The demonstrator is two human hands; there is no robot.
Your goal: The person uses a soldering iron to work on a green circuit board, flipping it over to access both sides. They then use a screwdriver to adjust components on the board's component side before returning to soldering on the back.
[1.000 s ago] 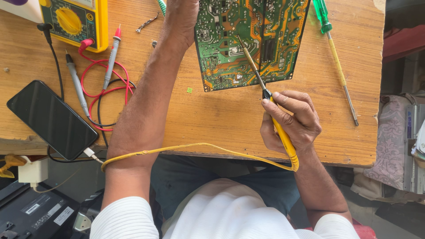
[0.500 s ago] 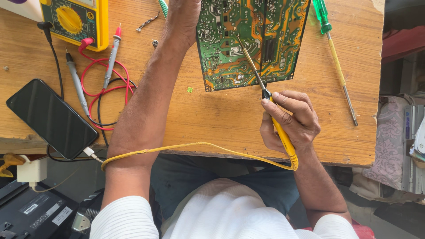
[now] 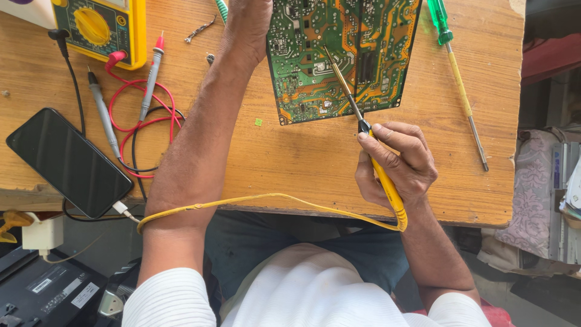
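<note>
Head view — right hand (image 3: 396, 163) grips soldering iron (image 3: 363, 127), left hand (image 3: 245, 24) steadies circuit board (image 3: 339, 54).

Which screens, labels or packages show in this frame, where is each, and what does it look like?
Phone: left on the wooden table, lying flat and slanted; black rectangle with a dark screen, cable plugged in.
Meter: top left corner of the table; yellow case, dark green face, round yellow dial; its display is cut off.
Stickers: on the black box below the table, bottom left; small white rectangles.
</note>
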